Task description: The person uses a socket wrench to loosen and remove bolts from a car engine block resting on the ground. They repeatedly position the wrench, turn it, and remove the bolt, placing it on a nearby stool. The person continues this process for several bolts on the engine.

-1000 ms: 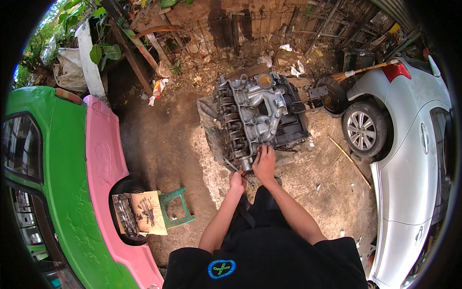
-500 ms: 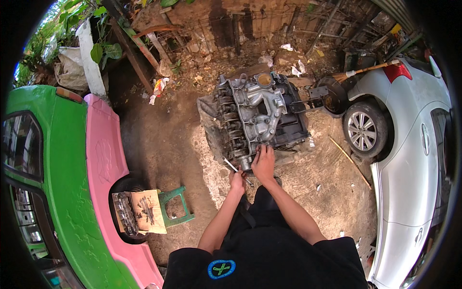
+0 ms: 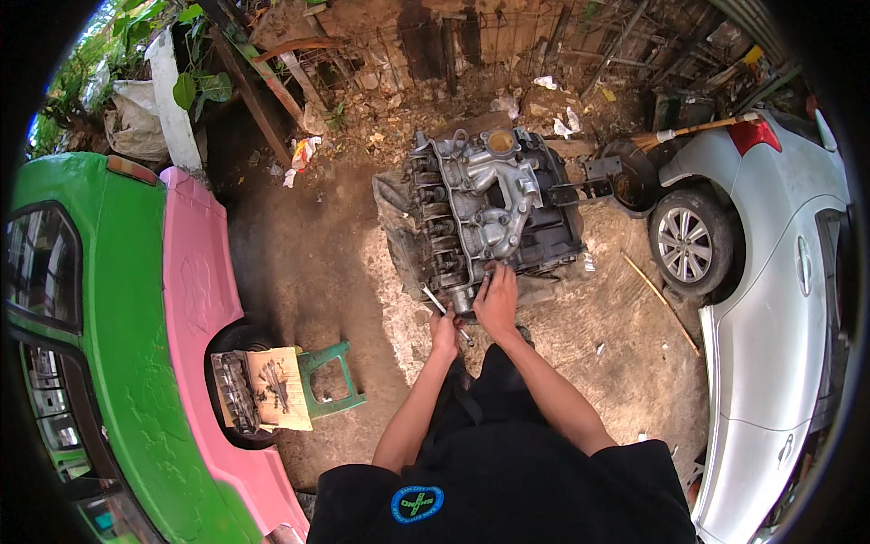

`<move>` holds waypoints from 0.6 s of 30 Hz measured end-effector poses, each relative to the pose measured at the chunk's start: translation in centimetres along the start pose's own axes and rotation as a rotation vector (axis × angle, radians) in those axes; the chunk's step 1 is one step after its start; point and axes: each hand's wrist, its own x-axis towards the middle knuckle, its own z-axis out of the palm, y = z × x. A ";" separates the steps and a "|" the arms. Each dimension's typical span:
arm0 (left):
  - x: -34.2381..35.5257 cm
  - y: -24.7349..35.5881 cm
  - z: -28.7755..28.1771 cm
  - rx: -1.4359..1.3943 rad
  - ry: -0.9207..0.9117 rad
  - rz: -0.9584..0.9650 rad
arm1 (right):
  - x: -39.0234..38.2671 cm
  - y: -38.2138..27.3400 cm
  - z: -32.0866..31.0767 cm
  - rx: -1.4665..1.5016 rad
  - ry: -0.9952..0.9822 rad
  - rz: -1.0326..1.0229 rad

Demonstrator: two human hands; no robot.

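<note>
Head view. Engine (image 3: 485, 213) sits on the dirt ground (image 3: 299, 263), centre of frame, just ahead of the person, on a grey sheet (image 3: 391, 218). Metal parts on its top are pale; the right side is darker.

Left hand (image 3: 444, 334) at the engine's near left corner, closed on a wrench (image 3: 444, 313); the wrench's shaft runs up-left from the fist, its far end against the engine's lower edge. Right hand (image 3: 497, 299) lies palm-down on the engine's near edge, fingers spread forward over the metal. Whether it grips anything, cannot tell. The two hands are near each other, not touching.

Left of frame: green and pink car (image 3: 136, 317). Beside its wheel, a green stool (image 3: 331, 381) with a board and small metal parts next to it; detail too small to read. Right of frame: white car (image 3: 770, 299). A broom (image 3: 693, 131) lies beyond the engine, near the white car's rear. Rubble and litter along the far wall.
</note>
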 end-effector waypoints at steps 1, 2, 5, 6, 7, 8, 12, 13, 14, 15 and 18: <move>0.2 -0.1 -0.2 -0.033 -0.013 -0.004 | -0.1 0.1 -0.1 0.015 -0.002 -0.002; 0.4 -0.3 -0.3 0.000 -0.010 0.009 | 0.0 0.3 -0.3 0.030 -0.028 -0.006; 1.1 -0.7 -0.8 0.141 -0.017 0.038 | 0.3 1.1 -1.4 0.110 -0.142 -0.053; 1.2 -0.9 -0.9 0.179 0.001 0.049 | 0.5 1.5 -2.1 0.142 -0.178 -0.093; 1.4 -1.1 -0.9 0.217 0.018 0.061 | 0.8 2.0 -2.8 0.183 -0.241 -0.125; 1.6 -1.1 -0.9 0.262 0.036 0.070 | 1.0 2.4 -3.5 0.233 -0.296 -0.149; 1.9 -0.4 -1.2 0.187 -0.012 -0.001 | 1.7 3.0 -4.9 0.210 -0.463 -0.127; 1.9 -0.1 -1.4 0.108 -0.040 -0.039 | 1.8 3.0 -5.1 0.214 -0.472 -0.128; 1.9 0.1 -1.5 0.028 -0.068 -0.076 | 1.9 2.9 -5.1 0.222 -0.488 -0.130; 1.8 0.2 -1.5 0.010 -0.055 -0.096 | 1.9 2.9 -5.1 0.209 -0.503 -0.110; 1.6 0.3 -1.3 -0.022 -0.033 -0.112 | 2.1 2.8 -5.1 0.195 -0.518 -0.096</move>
